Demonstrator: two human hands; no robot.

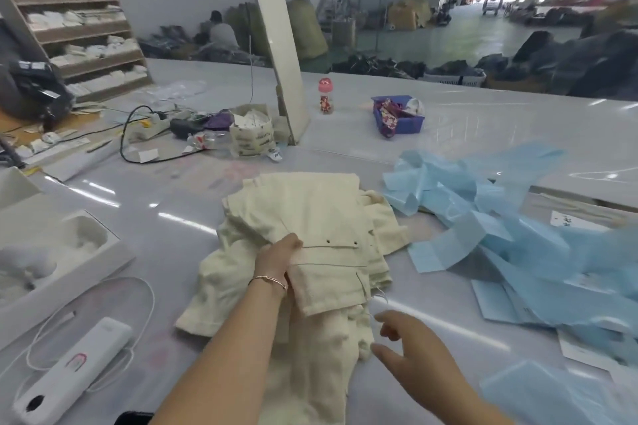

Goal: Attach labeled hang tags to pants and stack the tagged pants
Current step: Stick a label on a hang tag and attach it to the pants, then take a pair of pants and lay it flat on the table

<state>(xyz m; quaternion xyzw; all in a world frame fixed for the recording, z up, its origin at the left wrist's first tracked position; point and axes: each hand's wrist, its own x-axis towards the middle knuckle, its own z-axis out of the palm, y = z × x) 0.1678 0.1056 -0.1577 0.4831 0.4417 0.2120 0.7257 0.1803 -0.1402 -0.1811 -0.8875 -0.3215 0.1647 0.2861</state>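
Cream pants lie in a loose stack at the middle of the white table. My left hand grips the waistband of the top pair at its left side, fingers tucked under the fabric. My right hand hovers over the near right edge of the pants, fingers loosely curled with the index finger out, holding nothing I can make out. A thin white string shows at the waistband's right corner. Pale blue hang tags lie scattered to the right.
A white handheld device with a cord lies near left. A white moulded tray sits at the left. Farther back stand a purple basket, a pink-capped bottle, a white bag and a slanted white post.
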